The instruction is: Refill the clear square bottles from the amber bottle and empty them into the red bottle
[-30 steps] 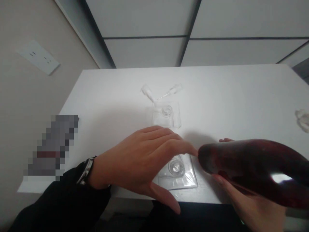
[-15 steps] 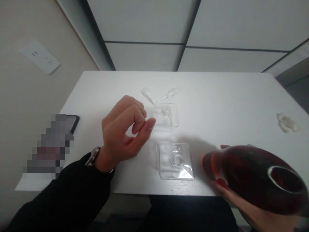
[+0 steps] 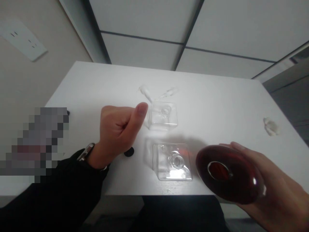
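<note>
First, a blurred grey slab (image 3: 36, 141) lies outward of the left grip (image 3: 117, 129), which is curled into a fist, thumb uppermost; whether it hides anything cannot be told. Just below that fist shows a black disc (image 3: 129, 152). Between the grips, on the white counter (image 3: 217, 103), sit a near clear piece (image 3: 163, 162) with a raised ring and, farther out, a far clear piece (image 3: 158, 119). The right grip (image 3: 272, 174) is wrapped around a dark red vessel (image 3: 243, 177), whose oval ring faces the camera. Beyond that grip lies a crumpled white scrap (image 3: 271, 126). I'd judge the step in hand to be steadying the vessel one-handed; the next move seems to call for secure hold on its slick curve.
</note>
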`<state>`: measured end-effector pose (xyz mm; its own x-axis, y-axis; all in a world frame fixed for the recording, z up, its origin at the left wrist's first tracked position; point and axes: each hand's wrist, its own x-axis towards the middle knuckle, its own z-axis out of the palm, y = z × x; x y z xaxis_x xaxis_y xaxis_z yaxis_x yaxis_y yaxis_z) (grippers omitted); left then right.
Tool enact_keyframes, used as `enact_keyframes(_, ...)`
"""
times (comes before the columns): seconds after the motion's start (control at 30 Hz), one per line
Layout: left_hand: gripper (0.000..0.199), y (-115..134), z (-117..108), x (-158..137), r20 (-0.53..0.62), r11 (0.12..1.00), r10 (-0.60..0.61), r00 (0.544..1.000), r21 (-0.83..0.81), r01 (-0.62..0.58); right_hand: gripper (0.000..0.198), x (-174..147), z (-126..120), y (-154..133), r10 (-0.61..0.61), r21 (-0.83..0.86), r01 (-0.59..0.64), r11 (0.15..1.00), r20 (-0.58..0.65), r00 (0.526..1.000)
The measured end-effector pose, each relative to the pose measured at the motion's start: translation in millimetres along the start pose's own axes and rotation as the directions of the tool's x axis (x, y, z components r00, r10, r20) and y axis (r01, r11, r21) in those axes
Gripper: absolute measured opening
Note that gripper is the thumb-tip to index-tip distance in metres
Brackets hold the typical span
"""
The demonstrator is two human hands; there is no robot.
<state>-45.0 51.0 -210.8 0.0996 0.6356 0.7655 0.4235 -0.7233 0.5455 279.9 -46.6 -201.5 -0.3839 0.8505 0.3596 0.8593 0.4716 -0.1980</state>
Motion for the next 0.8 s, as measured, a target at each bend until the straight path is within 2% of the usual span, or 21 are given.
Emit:
enact_keyframes(0.1,0.063,0.7,-0.7,4.9,0.043,0.998,0.044,0.998,0.033,-0.045,0.072,0.7,-4.3,0.5,-0.150,-0.048,0.151,0.987,0.022,0.988)
enact_keyframes(0.27,0.062,2.2,-2.9,10.8,0.109,0.988,0.091,0.990,0.114,-0.103,0.072,4.1,-12.0,-1.0,-0.196,-0.103,0.197,0.975,0.023,0.980)
enact_keyframes(0.37,0.062,1.7,-2.8,12.2,0.116,0.985,0.104,0.988,0.128,-0.119,0.069,7.9,-15.3,-3.0,-0.204,-0.114,0.207,0.972,0.041,0.978)
enact_keyframes(0.6,0.060,0.5,-1.1,12.6,0.075,0.995,0.098,0.992,0.004,-0.098,0.068,11.7,-19.4,-6.1,-0.185,-0.116,0.192,0.974,0.066,0.980)
enact_keyframes(0.8,0.060,0.0,-1.8,11.3,0.083,0.995,0.097,0.992,0.029,-0.100,0.072,13.2,-26.2,-5.2,-0.134,-0.134,0.149,0.980,0.115,0.984)
